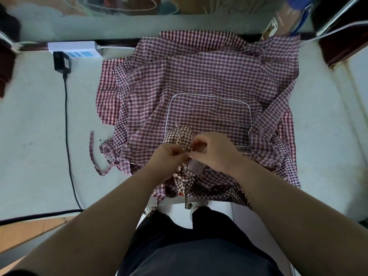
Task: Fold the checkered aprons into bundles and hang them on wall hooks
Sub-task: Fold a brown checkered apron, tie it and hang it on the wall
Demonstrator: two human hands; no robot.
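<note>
A pile of red-and-white checkered aprons point(209, 76) lies spread over the pale table point(35, 120), the top one showing a pocket edged in white piping point(209, 114). At the pile's near edge I hold a small bundle of brown-checked apron point(184, 139). My left hand point(169, 156) pinches its fabric from the left. My right hand point(215, 150) grips it from the right, fingers curled round a strap. Both hands touch over the bundle, hiding its middle. A loose apron strap point(92, 150) trails on the table at the left.
A white power strip point(79, 48) with a black adapter point(62, 61) sits at the back left; its black cable point(68, 136) runs toward the near edge. A brown package point(278, 22) and a white cable point(334, 30) stand at the back right.
</note>
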